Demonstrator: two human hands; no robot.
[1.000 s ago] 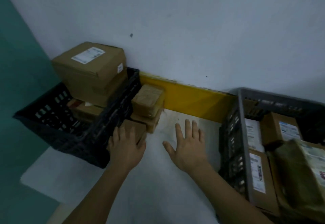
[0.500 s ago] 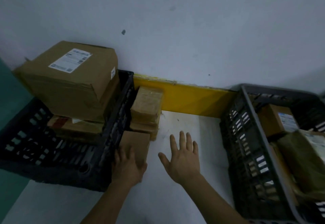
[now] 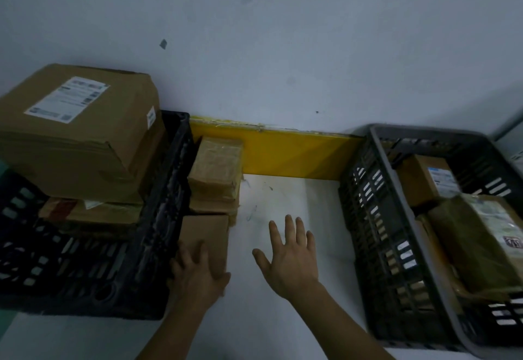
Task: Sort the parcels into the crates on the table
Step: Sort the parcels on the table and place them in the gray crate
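Left hand: the left hand [image 3: 198,270] lies on the near end of a small plain parcel [image 3: 205,235], fingers spread over its top and thumb round its near right corner, grasping it.
Right hand: the right hand [image 3: 288,257] hovers palm down over the bare table [image 3: 297,209], fingers straight and fanned, released and holding nothing.
Small plain parcel: a brown cardboard box with no label showing on top, lying flat on the table, its left side against the black crate [image 3: 158,246].
Taped parcels: just behind it, two flat brown parcels are stacked; the upper taped parcel [image 3: 216,165] is wrapped in glossy clear tape, and the lower parcel [image 3: 213,204] shows only its front edge.
Black crate: it stands on the left of the table with slotted walls; a large carton [image 3: 82,133] with a white printed label on top rises above its rim, resting on a flatter parcel [image 3: 90,214] inside.
Grey crate: the grey crate [image 3: 376,218] stands on the right, well apart from the black one, holding a labelled box [image 3: 427,180] at the back and a bagged parcel [image 3: 478,235] with a label nearer.
Backdrop: a yellow strip [image 3: 291,154] runs along the base of the pale wall [image 3: 283,48] between the crates.
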